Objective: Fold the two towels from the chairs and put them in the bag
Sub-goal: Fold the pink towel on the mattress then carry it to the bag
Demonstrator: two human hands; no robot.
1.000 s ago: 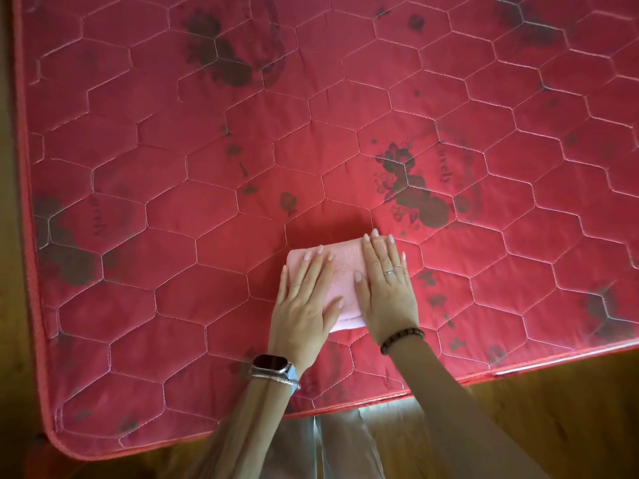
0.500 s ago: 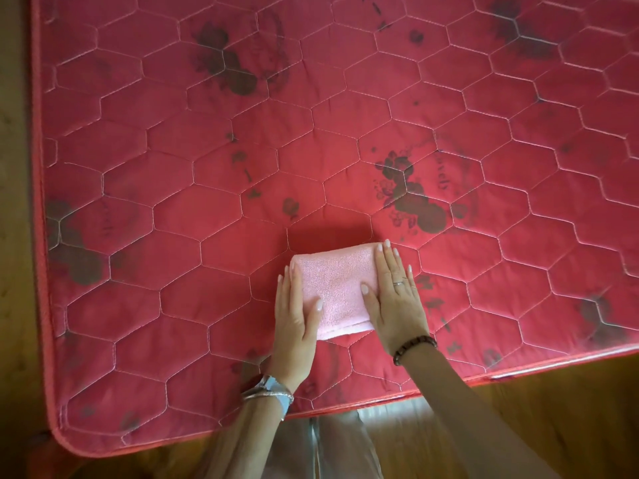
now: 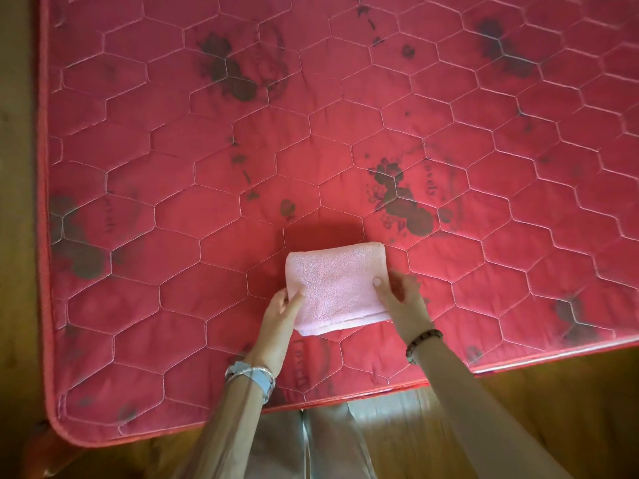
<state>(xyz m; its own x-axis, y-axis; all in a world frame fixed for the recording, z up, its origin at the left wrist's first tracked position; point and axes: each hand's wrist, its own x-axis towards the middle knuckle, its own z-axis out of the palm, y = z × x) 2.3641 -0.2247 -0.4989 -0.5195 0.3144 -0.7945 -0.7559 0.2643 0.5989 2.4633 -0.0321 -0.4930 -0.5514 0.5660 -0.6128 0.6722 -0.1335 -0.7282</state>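
**Two hands are holding the folded towel by its ends**

A big red mattress (image 3: 173, 271) is filling most of the view, with wood floor (image 3: 553, 409) showing along its near edge. The pink towel (image 3: 337, 288) is lying on the mattress close to that near edge, right in front of the person. It is folded into a small thick block. Its long side is running left to right, tipped a little. The bag is not showing anywhere.

The left hand (image 3: 280, 319) is pinching the towel's left end, thumb on top. The right hand (image 3: 403, 302) is pinching the right end the same way, with its fingers curling at the edge. Both hands are just as near, one on each side. Both arms are reaching forward from below, wrists low. It looks like the fold is done, and the towel is sitting ready to be lifted straight up and carried to the bag.
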